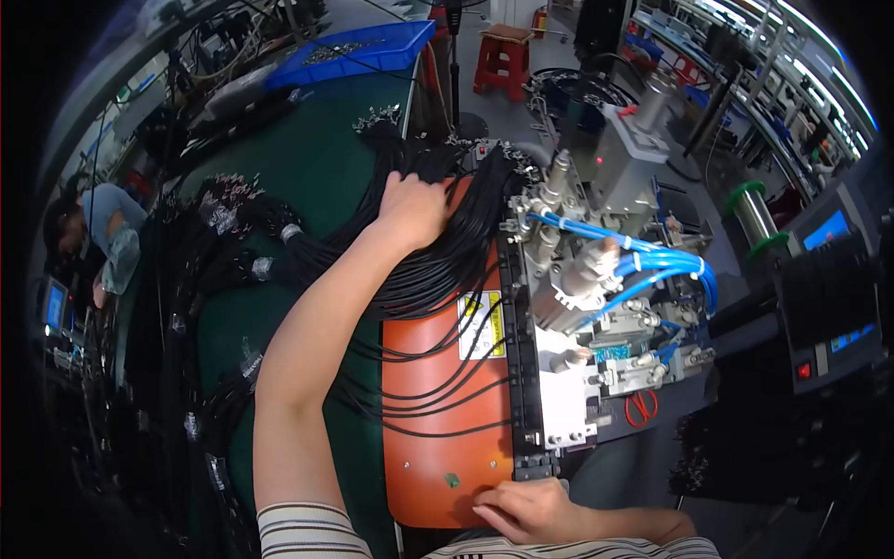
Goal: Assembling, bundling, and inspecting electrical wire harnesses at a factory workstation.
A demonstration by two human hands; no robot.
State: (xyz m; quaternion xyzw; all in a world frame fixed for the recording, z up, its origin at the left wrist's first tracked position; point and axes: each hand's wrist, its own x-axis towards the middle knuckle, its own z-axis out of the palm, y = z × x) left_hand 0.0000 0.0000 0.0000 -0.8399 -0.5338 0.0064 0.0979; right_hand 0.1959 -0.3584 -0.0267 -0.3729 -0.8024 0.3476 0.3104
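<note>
My left hand [413, 207] reaches far forward and grips into a thick bundle of thin black cables [438, 256] that fans across an orange panel [442, 424]. My right hand [526, 511] rests low near the panel's bottom right corner, fingers curled, touching the panel edge and holding nothing I can see. Beside the panel stands a grey machine [596, 279] with metal cylinders and blue air hoses [652, 256]. Loose cable loops trail over the panel's middle.
More black cable bundles [223, 242] lie on the green table [321, 168] to the left. A blue tray [358, 48] sits at the back. Red scissors [641, 407] lie right of the machine. A person [98, 233] works at far left. A red stool [503, 56] stands behind.
</note>
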